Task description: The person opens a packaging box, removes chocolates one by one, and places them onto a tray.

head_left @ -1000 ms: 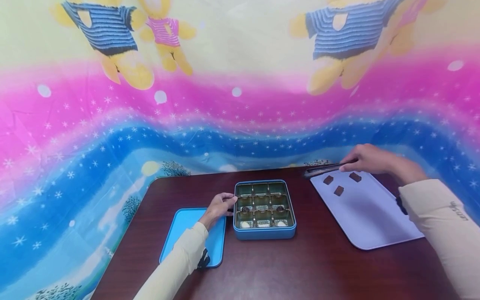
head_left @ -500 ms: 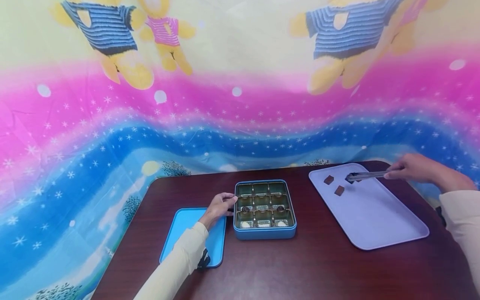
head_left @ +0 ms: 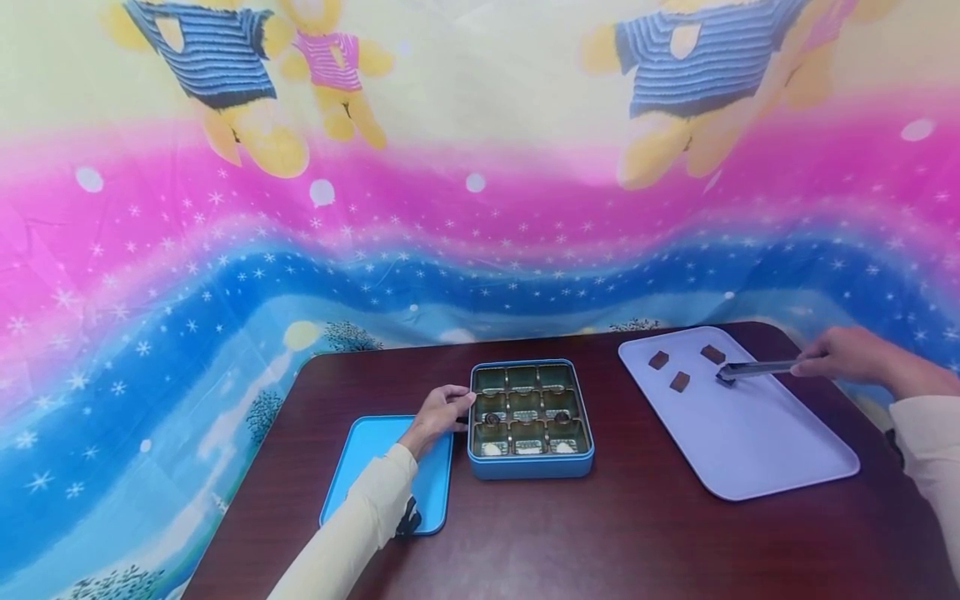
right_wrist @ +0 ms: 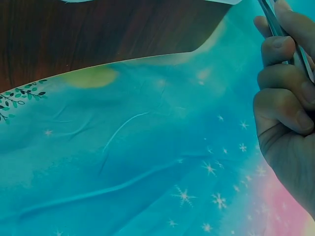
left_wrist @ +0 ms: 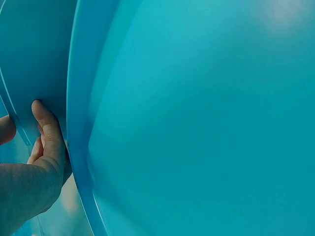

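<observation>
My left hand (head_left: 441, 414) holds the left wall of a blue square tin (head_left: 531, 468), with a fingertip at its rim. Inside the tin is a gold divided insert (head_left: 525, 404); small dark brown pieces sit in two of its compartments. In the left wrist view the hand (left_wrist: 47, 157) is against the tin's side. My right hand (head_left: 843, 358) grips metal tongs (head_left: 761, 367), whose dark tips are low over a lilac tray (head_left: 780, 433). Brown chocolate-like blocks (head_left: 679, 382) lie left of the tips. Whether the tips hold anything, I cannot tell. The right wrist view shows fingers (right_wrist: 283, 78) curled round the tongs.
A light blue lid (head_left: 375, 458) lies left of the tin, partly under my left forearm. All stands on a dark red-brown table (head_left: 600, 542). A printed cloth (head_left: 480, 275) hangs behind the table's far edge.
My right hand has moved right from the tray's far left corner, swinging the tongs' tips over the tray, then slightly nearer me, past the right-hand block. My left hand stays on the tin.
</observation>
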Motion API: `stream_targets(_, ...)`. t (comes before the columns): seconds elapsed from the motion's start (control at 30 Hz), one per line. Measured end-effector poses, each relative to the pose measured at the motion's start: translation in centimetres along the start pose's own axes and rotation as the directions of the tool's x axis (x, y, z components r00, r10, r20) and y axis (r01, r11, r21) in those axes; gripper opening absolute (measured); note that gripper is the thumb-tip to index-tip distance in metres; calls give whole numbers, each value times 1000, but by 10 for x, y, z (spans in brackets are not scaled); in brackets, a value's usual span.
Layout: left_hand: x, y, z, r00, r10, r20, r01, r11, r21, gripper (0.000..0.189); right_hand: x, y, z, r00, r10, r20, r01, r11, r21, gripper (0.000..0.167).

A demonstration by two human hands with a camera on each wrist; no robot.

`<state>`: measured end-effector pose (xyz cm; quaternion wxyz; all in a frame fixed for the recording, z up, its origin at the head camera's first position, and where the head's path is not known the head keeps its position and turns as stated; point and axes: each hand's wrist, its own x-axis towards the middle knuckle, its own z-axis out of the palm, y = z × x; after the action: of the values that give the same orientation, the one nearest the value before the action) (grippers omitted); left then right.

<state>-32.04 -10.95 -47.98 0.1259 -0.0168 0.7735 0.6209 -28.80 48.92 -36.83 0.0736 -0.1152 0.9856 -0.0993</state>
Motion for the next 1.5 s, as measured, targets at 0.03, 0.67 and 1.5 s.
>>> stream_targets(0.03,0,0,0,1000,1,0,-1,1000,0,42,0,0,1,1000,4,3,-4,1000,1,20)
stream_targets(0.67,-1,1,0,1000,10,2,-10,1000,1,43,7,-35,0,993,-41,-112,43,999,16,53)
stream_targets(1.5,-1,0,-1,1000,-5,8,5,1000,9,44,30,-152,26,955,-280,-100,290,949,121,20)
